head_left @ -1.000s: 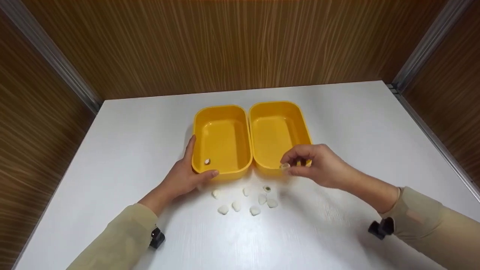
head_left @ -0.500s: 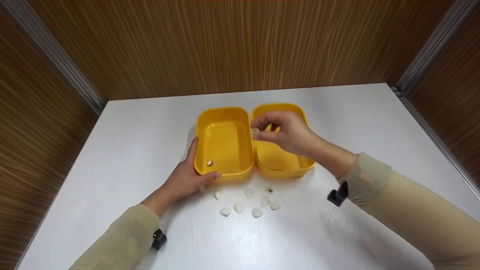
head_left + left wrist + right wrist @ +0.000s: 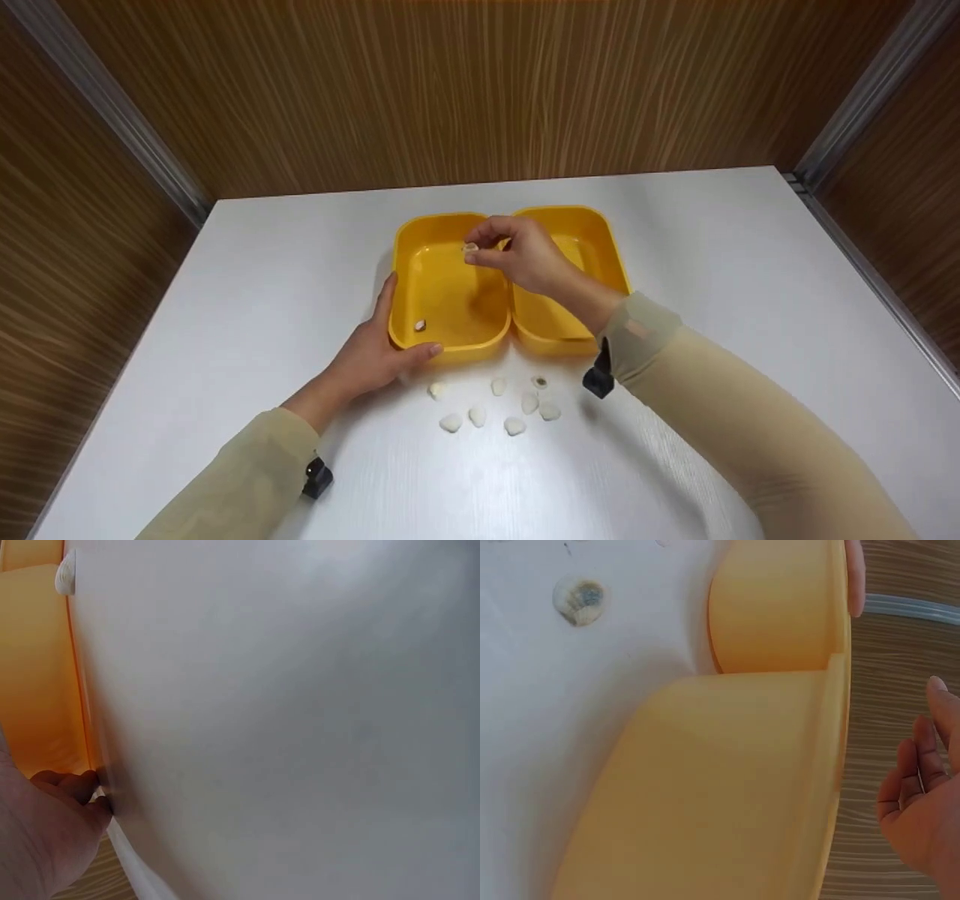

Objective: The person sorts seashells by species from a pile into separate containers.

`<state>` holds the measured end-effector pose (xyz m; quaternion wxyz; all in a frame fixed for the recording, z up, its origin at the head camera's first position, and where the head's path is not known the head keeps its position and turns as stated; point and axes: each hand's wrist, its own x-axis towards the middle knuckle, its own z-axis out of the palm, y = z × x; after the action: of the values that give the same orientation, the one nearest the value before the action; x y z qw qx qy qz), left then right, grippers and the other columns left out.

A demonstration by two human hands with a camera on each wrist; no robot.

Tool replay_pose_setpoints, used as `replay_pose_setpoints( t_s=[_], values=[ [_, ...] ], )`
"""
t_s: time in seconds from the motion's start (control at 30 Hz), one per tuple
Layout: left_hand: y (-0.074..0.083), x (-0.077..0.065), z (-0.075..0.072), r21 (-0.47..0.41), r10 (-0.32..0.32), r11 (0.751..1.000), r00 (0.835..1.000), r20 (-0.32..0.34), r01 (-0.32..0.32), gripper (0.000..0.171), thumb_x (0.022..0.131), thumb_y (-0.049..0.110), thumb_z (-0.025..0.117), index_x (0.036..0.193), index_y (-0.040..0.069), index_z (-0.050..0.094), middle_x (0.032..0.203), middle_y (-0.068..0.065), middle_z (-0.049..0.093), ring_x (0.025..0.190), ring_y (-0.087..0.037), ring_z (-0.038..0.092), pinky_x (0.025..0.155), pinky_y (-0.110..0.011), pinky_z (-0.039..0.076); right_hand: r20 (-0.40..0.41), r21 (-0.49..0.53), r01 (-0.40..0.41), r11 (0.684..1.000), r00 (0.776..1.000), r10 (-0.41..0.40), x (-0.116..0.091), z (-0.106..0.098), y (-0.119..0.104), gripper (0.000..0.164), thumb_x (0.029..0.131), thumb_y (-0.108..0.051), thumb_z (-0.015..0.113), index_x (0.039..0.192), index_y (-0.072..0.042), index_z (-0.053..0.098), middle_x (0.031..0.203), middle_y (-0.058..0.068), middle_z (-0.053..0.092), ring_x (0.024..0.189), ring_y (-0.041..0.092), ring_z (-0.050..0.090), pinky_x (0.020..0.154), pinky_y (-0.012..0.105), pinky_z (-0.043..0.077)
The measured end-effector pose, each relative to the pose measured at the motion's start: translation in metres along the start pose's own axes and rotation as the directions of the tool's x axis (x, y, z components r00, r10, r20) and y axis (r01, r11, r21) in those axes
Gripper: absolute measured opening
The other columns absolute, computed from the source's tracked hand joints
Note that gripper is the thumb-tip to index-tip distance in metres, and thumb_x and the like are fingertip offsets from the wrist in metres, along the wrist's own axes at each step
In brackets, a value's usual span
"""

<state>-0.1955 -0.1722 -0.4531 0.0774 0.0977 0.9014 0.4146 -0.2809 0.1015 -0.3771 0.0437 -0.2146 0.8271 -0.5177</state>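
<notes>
Over the back right part of the left yellow bin (image 3: 397,247), my right hand (image 3: 529,255) pinches a small pale seashell (image 3: 470,247) between thumb and fingertips. My left hand (image 3: 375,352) grips the near left corner of that bin, its thumb along the front wall and its fingers at the left side. One small shell (image 3: 420,325) lies inside, in the near left corner. In the left wrist view, curled fingers (image 3: 79,787) meet the bin's wall (image 3: 37,667) low down. The right wrist view shows the right hand (image 3: 930,787) above the rim, the held shell hidden.
A second yellow bin (image 3: 622,277) stands against the left one on its right. Several whitish shells (image 3: 514,426) lie scattered on the white table (image 3: 300,255) in front, one with a dark patch (image 3: 539,382). Wood-grain panels (image 3: 480,90) rise behind and at both sides.
My right hand has carried the pinched shell left and away from me, from over the right bin's front edge to over the left bin. The left hand keeps its grip on the bin.
</notes>
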Motion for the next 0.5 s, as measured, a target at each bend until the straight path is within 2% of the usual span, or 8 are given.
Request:
replay_pose_setpoints(
  t_s=[0.27, 0.5],
  values=[
    [0.001, -0.001, -0.001, -0.012, -0.034, 0.999, 0.999, 0.006, 0.034, 0.129, 0.084, 0.063, 0.084, 0.17, 0.036, -0.009, 0.137, -0.01, 0.062, 0.114, -0.025, 0.06, 0.109, -0.046, 0.047, 0.007, -0.007, -0.009, 1.0, 1.0, 0.009, 0.01, 0.017, 0.01, 0.019, 0.096, -0.017, 0.081, 0.114, -0.01, 0.078, 0.106, 0.003, 0.071, 0.098, 0.021, 0.061, 0.085, 0.03, 0.054],
    [0.001, 0.0, -0.002, -0.004, -0.039, 0.999, 0.999, 0.01, 0.039, 0.129, 0.084, 0.065, 0.083, 0.169, 0.038, -0.009, 0.138, -0.012, 0.062, 0.117, -0.026, 0.06, 0.111, -0.048, 0.045, 0.022, 0.003, -0.049, 0.999, 0.999, 0.048, 0.016, 0.026, 0.012, 0.021, 0.096, -0.014, 0.081, 0.115, -0.008, 0.078, 0.108, 0.004, 0.071, 0.101, 0.022, 0.059, 0.088, 0.03, 0.054]
  ],
)
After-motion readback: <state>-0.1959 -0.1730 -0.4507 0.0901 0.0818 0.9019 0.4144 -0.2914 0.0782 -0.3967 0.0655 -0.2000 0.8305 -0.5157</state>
